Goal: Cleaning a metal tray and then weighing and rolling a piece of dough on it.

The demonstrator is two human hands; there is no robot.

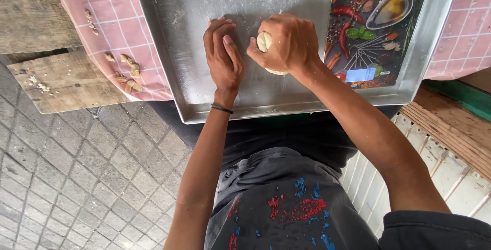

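The right hand (289,42) is gripping a pale dough ball (264,41) on the metal tray (169,50); at nine o'clock of it, the left hand (223,58) is lying flat, fingers together, holding nothing.

2 hands: left hand (223,58), right hand (286,42). 1 dough ball (264,41). 1 metal tray (169,50). 1 printed board (376,25). 1 checked cloth (110,19). 1 wristband (222,109). About 6 dough scraps (128,73) on the cloth.
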